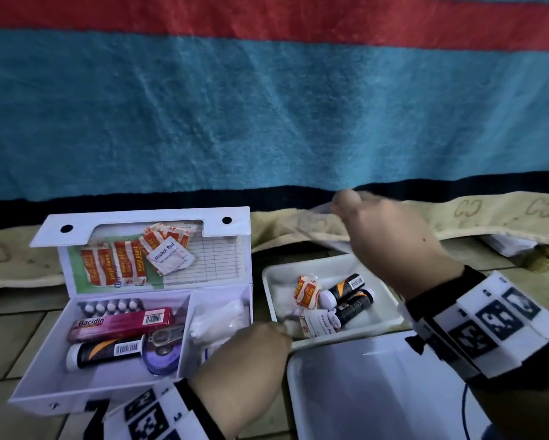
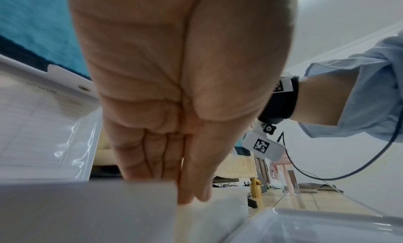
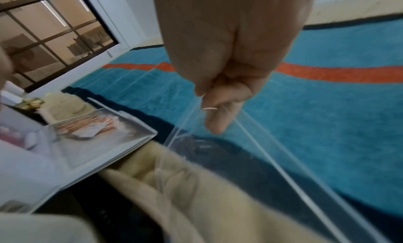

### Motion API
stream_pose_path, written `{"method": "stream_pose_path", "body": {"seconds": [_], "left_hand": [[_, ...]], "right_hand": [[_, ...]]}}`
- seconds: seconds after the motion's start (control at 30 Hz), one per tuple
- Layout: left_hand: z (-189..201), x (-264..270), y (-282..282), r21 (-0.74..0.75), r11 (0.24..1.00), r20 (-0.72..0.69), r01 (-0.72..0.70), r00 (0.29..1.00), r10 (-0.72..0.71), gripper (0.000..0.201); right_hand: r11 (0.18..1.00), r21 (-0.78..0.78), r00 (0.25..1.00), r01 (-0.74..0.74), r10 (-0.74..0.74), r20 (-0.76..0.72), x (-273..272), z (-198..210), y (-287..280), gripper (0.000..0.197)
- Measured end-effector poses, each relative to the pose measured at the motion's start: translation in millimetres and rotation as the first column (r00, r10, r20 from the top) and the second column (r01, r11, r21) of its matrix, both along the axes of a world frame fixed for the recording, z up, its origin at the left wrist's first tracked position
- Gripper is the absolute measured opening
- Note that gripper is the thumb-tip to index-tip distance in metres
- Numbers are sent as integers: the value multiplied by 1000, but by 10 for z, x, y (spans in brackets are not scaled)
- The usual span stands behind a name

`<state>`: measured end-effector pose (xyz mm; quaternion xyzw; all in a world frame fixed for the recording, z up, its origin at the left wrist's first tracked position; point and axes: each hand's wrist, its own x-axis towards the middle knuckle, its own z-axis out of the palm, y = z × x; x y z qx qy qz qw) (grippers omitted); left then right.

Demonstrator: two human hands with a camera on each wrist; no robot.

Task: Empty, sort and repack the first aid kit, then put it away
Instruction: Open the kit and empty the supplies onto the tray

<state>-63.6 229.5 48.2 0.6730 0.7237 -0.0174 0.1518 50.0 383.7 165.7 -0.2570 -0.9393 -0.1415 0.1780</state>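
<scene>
I see the first aid kit (image 1: 133, 315), a white box, lying open on the tiled floor (image 1: 12, 338) at my left, lid propped back with plaster strips (image 1: 112, 262) and an alcohol pad (image 1: 170, 259) tucked in its clear pocket. Inside lie a blister pack of pills (image 1: 111, 307), a pink Bacidin box (image 1: 120, 322), a dark tube (image 1: 105, 350), a round tin (image 1: 162, 357) and white gauze (image 1: 217, 319) in the right compartment. My left hand (image 1: 247, 360) rests at the kit's right front corner, fingers straight and together, holding nothing. My right hand (image 3: 220, 60), raised above the small white tray (image 1: 384, 322) of tubes and plasters, pinches a clear plastic bag (image 3: 250, 157) by its edge. A larger white tray (image 1: 362, 395) sits nearest me; beyond, a beige towel (image 1: 489, 217) and a striped blanket (image 1: 266, 115).
</scene>
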Motion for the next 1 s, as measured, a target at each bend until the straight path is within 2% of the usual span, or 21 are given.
{"method": "stream_pose_path", "body": {"seconds": [0.1,0.2,0.3,0.37,0.43,0.5,0.53,0.6,0.7,0.83,0.9,0.93,1.0], "left_hand": [[79,49,9,30,1000,-54,5,999,-4,41],[200,135,17,73,996,-122,-51,991,60,31],[285,224,74,68,998,-206,-16,978,29,40],[317,287,145,34,999,-222,3,975,5,39],[334,346,222,25,1000,-224,-1,975,6,33],[336,394,309,23,1000,-240,0,971,6,30],[343,418,351,9,1000,-252,-8,968,10,30],[353,461,422,-32,999,-273,-24,962,14,30],[394,499,485,-24,997,-261,-68,963,59,29],[516,504,453,84,993,-266,-82,958,102,35],[580,492,404,128,986,-245,-103,961,132,36],[615,492,379,147,983,-234,-110,962,142,36],[668,493,350,188,976,-223,-109,963,150,35]], "right_hand": [[999,-16,994,41,-42,-99,128,100,143,27],[984,-163,981,-76,45,-191,381,123,217,37],[961,-204,943,-188,118,-311,683,65,266,31],[969,-184,907,-163,74,-414,933,-69,376,19],[933,-331,789,-142,-95,-607,1153,-223,453,18],[870,-454,587,-191,-269,-764,1340,-386,524,26],[846,-498,496,-191,-355,-793,1417,-450,553,28],[808,-570,385,-149,-483,-786,1533,-563,585,29],[716,-689,279,-112,-643,-713,1663,-738,644,24],[481,-825,104,-297,-842,-529,1705,-892,687,21],[354,-848,79,-394,-907,-415,1664,-927,667,26],[295,-863,99,-411,-926,-364,1634,-948,655,29],[225,-904,184,-364,-934,-306,1563,-1010,623,26]]}}
